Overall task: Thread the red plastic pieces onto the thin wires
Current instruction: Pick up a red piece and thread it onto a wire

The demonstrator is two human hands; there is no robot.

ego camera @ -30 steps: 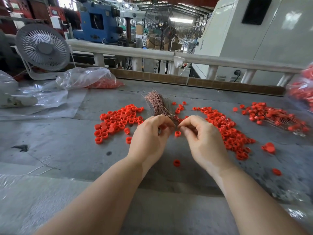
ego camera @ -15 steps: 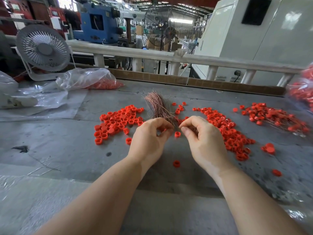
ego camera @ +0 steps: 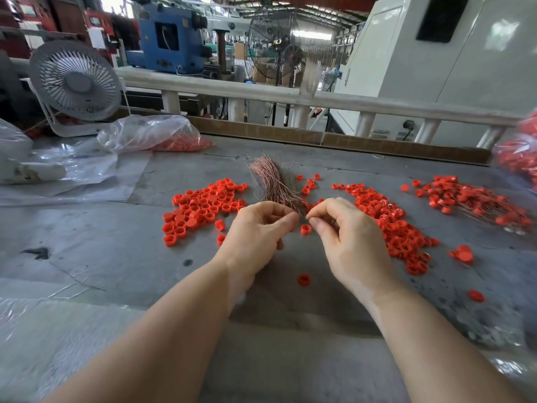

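Two hands work at the middle of a grey table (ego camera: 87, 257). One bundle of thin coppery wires (ego camera: 271, 181) lies there, fanned out at its far end and narrowing toward the hands. The left hand (ego camera: 255, 237) has its fingers curled, thumb against forefinger, at the near tip of the bundle; it seems to pinch wire, though the strands there are too fine to tell for sure. The right hand (ego camera: 345, 242) is curled too, thumb and forefinger tips pressed together just beside the left hand's; what it pinches cannot be made out.

The red pieces are small round plastic rings or caps, some open side up, some showing a closed face. They lie in three heaps too dense to count: a left heap (ego camera: 203, 203) beside the wires, a middle heap (ego camera: 389, 225) running from behind the right hand toward the near right, and a far-right heap (ego camera: 476, 202) tangled with thin wires. Loose ones lie apart: one piece (ego camera: 305, 229) between the two hands, one (ego camera: 303, 279) nearer between the wrists, one (ego camera: 476, 296) at the near right, and a few behind the bundle.

Two clear bags hold more red pieces: one bag (ego camera: 162, 138) at the far left, another (ego camera: 517, 152) at the right edge. One white fan (ego camera: 75, 82) stands behind the left bag.
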